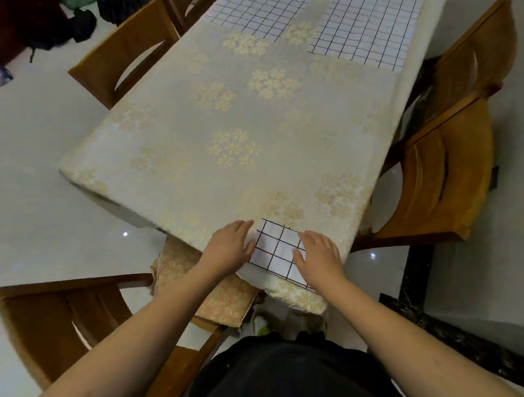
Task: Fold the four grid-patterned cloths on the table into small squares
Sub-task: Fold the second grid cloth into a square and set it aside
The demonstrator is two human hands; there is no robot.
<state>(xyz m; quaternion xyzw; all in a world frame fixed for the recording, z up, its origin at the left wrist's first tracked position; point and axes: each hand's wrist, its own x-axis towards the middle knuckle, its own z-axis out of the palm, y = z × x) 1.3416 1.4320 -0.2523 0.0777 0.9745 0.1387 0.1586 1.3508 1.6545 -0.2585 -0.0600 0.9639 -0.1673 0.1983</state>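
A small folded white cloth with a dark grid (275, 250) lies at the table's near edge. My left hand (230, 246) rests flat on its left side, fingers straight. Flat on its right side presses my right hand (320, 255), fingers straight too. Two unfolded grid cloths lie spread at the far end: one at the far middle (257, 12), the other at the far right (367, 32). Both run off the top of the view.
The table wears a cream tablecloth with gold flowers (233, 131). Wooden chairs stand on the left (132, 51), on the right (441, 182) and at the near left (60, 312), with a flowered cushion (220, 298) under the table edge. Dark bags (79, 25) lie on the floor far left.
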